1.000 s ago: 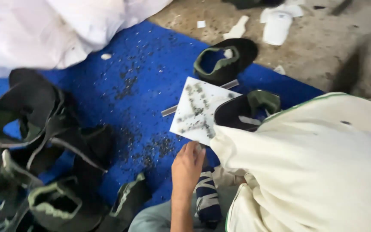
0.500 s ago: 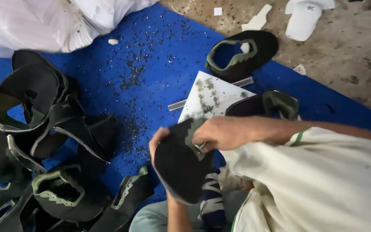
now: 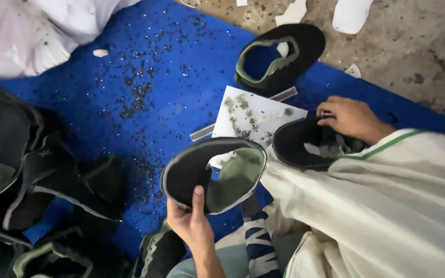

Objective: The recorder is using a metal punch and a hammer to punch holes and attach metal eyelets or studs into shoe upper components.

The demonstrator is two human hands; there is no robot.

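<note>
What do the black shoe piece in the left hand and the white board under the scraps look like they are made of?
The black-and-green curved shoe upper piece held by the left hand looks like soft matte fabric or foam-backed textile: it bends and shows a pale cut edge. The flat white rectangular board looks rigid, smooth plastic or card; which one is unclear.

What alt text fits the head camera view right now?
The left hand holds up a black shoe upper with green lining, while the right hand rests on another black upper. Both sit above a blue mat beside a white board.
</note>
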